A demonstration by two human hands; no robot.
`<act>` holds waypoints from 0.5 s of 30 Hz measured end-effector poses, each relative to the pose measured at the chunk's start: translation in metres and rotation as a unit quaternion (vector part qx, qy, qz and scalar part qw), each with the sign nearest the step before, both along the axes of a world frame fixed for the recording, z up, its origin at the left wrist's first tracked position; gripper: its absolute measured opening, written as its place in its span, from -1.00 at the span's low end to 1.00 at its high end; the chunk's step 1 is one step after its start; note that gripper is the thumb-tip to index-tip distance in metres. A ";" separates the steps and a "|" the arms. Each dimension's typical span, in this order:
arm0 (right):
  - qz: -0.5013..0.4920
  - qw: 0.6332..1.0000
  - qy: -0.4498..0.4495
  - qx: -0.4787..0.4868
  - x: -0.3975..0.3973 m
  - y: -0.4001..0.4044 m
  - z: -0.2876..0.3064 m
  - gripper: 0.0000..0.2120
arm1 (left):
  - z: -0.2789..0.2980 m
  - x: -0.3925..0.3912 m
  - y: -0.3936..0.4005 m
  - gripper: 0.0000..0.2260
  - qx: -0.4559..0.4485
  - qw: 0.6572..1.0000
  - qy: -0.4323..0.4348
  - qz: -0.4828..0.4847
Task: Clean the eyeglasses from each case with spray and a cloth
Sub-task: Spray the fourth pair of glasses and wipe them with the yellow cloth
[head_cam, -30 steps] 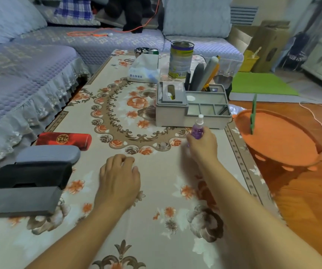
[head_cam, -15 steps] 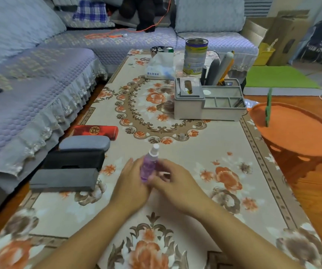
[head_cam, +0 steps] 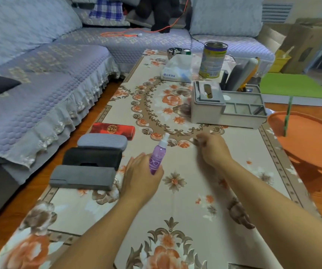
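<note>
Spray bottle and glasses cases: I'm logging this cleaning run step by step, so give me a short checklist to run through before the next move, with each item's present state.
1. Spray bottle in hand: ok, the left hand grips it, nozzle up.
2. Right hand free to take a case: cannot tell, its fingers are curled and blurred.
3. Cases within reach: ok, the red case, light grey case, black case and dark grey case lie in a row left of the left hand.
4. A case opened: not ok, all four look closed.
5. Eyeglasses out: not ok, none visible.
6. Cleaning cloth at hand: cannot tell, none clearly visible.
</note>
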State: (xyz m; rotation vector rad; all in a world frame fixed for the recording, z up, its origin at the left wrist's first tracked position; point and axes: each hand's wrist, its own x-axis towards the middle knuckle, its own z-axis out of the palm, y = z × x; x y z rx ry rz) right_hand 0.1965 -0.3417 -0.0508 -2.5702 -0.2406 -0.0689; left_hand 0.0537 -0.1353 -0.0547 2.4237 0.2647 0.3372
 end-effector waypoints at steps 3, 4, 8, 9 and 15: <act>-0.020 0.999 0.015 0.027 -0.007 0.002 0.011 -0.78 | -0.003 0.000 0.003 -0.79 -0.014 1.000 -0.005 -0.012; -0.025 0.996 0.028 0.081 -0.015 0.003 0.020 -0.81 | -0.004 0.001 0.004 -0.81 -0.023 1.000 -0.007 -0.020; 0.003 0.911 0.125 0.394 -0.090 -0.002 0.065 -0.85 | -0.007 -0.002 0.007 -0.82 -0.016 0.996 -0.039 -0.077; 0.016 0.900 0.129 0.416 -0.111 -0.004 0.070 -0.86 | -0.008 -0.004 0.006 -0.81 0.007 0.994 -0.052 -0.100; -0.010 0.894 0.085 0.440 -0.187 -0.003 0.061 -0.83 | -0.012 -0.015 0.000 -0.79 0.176 0.951 -0.144 -0.210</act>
